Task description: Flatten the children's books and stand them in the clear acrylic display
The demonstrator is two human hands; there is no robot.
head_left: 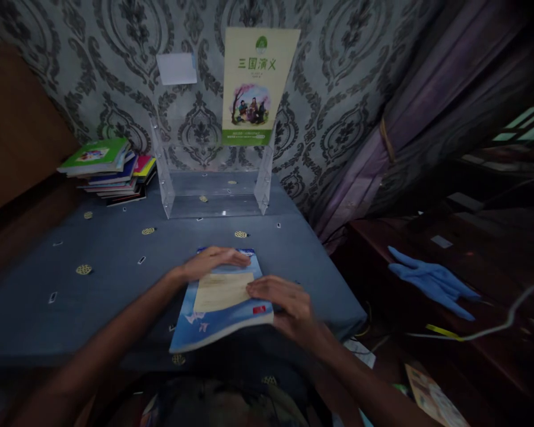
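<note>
A blue paperback book with a cream panel and a small red label lies near the table's front edge. Its near edge bends up a little. My left hand rests flat across the far part of the cover, fingers stretched out together. At the book's right side, my right hand has its fingers over the cover and its palm by the edge; its thumb is mostly hidden. Beyond the book stands a clear acrylic rack with a green and cream book upright in its upper right part.
A stack of books sits at the table's back left. The rack's upper left carries a white card. To the right, a blue glove and a pale cable lie on a dark red surface. A purple curtain hangs behind.
</note>
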